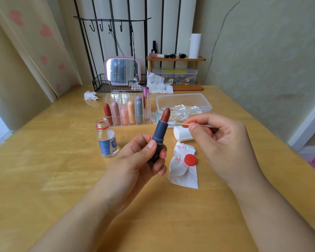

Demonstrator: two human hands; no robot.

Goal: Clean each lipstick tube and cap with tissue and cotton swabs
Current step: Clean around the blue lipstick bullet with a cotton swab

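Nearby, open bottle [106,138], stained tissue [182,171].

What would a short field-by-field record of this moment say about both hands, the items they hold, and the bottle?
left hand: grips the blue lipstick tube, tilted, bullet extended
right hand: pinches a cotton swab
swab tip: at the rim of the tube, beside the bullet
glass bottle: upright on the table, uncapped
red cap: lying on a stained tissue
swab box: open, behind the hands
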